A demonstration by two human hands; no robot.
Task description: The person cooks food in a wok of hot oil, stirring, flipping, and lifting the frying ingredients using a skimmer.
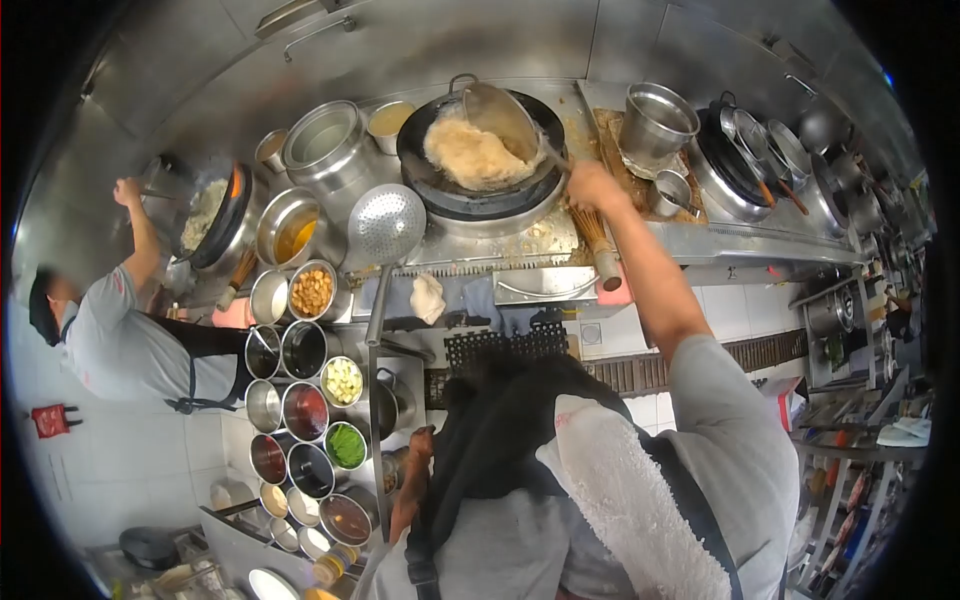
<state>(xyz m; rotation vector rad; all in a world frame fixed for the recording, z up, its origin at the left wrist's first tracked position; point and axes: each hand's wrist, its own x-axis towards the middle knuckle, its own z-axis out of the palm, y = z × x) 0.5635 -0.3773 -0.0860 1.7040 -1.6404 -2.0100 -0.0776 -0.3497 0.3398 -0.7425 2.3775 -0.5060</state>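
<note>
Grips the handle of a round metal scoop [500, 120] with the right hand [596, 187], fingers closed round it at the right side of the wok [411, 152]. Holds the scoop tilted over the far right part of the wok, above a pale golden, frothy mass of food [475, 156] near the middle. Lowers the left hand [421, 443] to the left of the body, near the side of the container rack, with fingers seemingly curled; cannot tell how far open or whether holding anything. Shows a bamboo brush [595, 240] just below the right hand, at the front edge of the worktop [545, 238]. Has a perforated ladle [387, 225] to the left of the wok, bowl on the worktop and handle pointing toward the body. Groups metal pots beyond and beside the ladle: a tall pot [324, 140] of pale liquid, a smaller pot [391, 119] of yellowish liquid, and a wide pot [290, 230] of orange-yellow liquid. Lines up round containers farther down on the left, including brown chunks [311, 289], pale cubes [342, 381], a red sauce [305, 411], chopped greens [346, 446] and a brown liquid [347, 519]. Includes a large metal pot [661, 122] right of the wok, beside a small pot [671, 192] with a utensil inside.
</note>
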